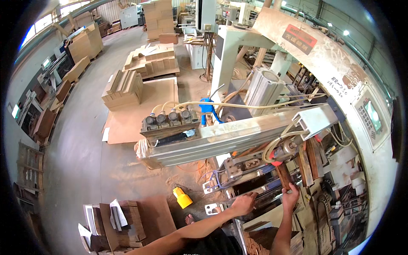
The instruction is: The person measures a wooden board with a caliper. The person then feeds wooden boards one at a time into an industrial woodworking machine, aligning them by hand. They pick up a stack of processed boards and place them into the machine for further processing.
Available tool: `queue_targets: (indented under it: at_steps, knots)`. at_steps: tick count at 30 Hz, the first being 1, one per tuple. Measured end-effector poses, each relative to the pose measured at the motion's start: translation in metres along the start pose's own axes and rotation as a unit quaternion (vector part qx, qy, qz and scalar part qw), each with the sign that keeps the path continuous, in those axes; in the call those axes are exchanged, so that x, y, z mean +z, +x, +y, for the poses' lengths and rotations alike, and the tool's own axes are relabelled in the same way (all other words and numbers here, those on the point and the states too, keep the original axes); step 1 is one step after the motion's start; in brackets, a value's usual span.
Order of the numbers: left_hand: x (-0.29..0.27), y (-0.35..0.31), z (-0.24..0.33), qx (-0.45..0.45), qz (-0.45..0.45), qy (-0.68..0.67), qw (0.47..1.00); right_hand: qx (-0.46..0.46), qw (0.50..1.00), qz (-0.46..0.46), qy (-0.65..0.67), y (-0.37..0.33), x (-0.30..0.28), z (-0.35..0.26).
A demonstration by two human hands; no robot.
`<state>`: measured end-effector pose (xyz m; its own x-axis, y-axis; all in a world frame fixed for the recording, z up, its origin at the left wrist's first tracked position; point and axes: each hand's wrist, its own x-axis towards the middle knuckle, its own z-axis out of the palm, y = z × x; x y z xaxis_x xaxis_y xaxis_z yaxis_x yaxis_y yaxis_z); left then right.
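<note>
My right hand point(290, 197) grips the lower end of a brown wooden strip point(284, 175), thumb uppermost. The strip's far end reaches under a red-tipped clamp point(276, 163) on the machine. To its left, my left hand point(244, 204) is closed just above the metal rails point(255, 193); whatever its fingers hold, if anything, is hidden. Over both hands runs a long metal beam point(221, 142) carrying pale air hoses. A blue air gun point(207, 109) hangs on the beam's far side.
A yellow foot-pedal-like object point(182, 198) lies on the floor left of the machine. Stacked boards point(125, 223) stand at lower left, more board stacks point(123, 90) beyond. A control panel point(369, 117) is at right. Dark wooden pieces point(313, 157) lean beside the clamp.
</note>
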<state>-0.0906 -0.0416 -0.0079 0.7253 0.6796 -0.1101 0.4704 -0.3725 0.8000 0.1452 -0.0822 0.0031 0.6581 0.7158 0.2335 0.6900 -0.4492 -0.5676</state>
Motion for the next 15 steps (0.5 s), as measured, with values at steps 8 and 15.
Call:
queue_targets:
  at_steps: [8, 15]
  knots:
    - [0.013, 0.004, -0.017, 0.041, 0.064, 0.049, 0.996, -0.032, 0.999, 0.014, -0.004, 0.0, -0.002, -0.011]
    - [0.007, 0.003, -0.005, -0.006, 0.036, 0.047, 0.998, -0.011, 0.997, -0.061, -0.037, 0.007, -0.01, -0.023]
